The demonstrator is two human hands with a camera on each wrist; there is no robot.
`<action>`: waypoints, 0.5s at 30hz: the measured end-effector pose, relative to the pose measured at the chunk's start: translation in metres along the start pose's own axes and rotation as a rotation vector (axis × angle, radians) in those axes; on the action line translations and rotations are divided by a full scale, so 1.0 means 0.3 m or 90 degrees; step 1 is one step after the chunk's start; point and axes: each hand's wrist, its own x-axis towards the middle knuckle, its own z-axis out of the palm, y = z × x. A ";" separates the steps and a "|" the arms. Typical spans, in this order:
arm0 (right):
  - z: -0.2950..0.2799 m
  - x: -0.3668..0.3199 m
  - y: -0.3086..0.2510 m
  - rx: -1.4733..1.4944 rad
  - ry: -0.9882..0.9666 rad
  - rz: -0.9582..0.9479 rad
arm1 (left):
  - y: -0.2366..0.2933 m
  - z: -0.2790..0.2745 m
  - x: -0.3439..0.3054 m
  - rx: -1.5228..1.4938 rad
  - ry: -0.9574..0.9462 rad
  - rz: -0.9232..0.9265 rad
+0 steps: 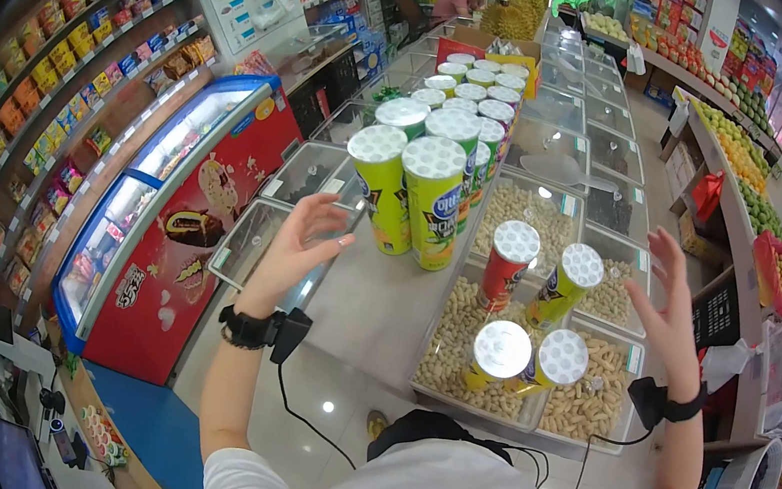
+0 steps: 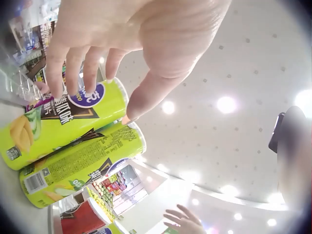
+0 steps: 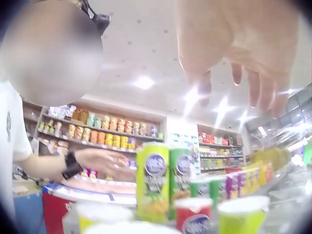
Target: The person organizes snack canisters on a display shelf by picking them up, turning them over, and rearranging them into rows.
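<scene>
Two tall yellow-green canisters stand upright side by side at the near end of several rows of canisters. My left hand is just left of them, fingers relaxed and apart; in the left wrist view the hand is beside the green canisters, and whether it touches them I cannot tell. My right hand is raised, fingers spread and holding nothing, right of a loose group: a red canister, a green one and two white-lidded ones. In the right wrist view the hand hangs above the canisters.
Lidded bins of peanuts lie under and around the loose canisters. A red ice-cream freezer and snack shelves stand on the left. Fruit stands line the right. Durians and a seated person are at the back.
</scene>
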 end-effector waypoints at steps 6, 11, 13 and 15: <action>0.080 0.122 -0.311 0.247 -0.148 0.062 | -0.146 -0.004 0.205 -0.027 -0.045 0.027; 0.341 0.223 -0.327 0.164 -0.274 0.082 | -0.238 0.016 0.303 0.042 -0.034 0.058; 0.459 0.260 -0.294 0.149 -0.272 0.063 | -0.265 0.023 0.328 0.016 -0.049 0.069; 0.553 0.297 -0.263 0.149 -0.237 0.073 | -0.300 0.035 0.350 -0.030 -0.070 0.111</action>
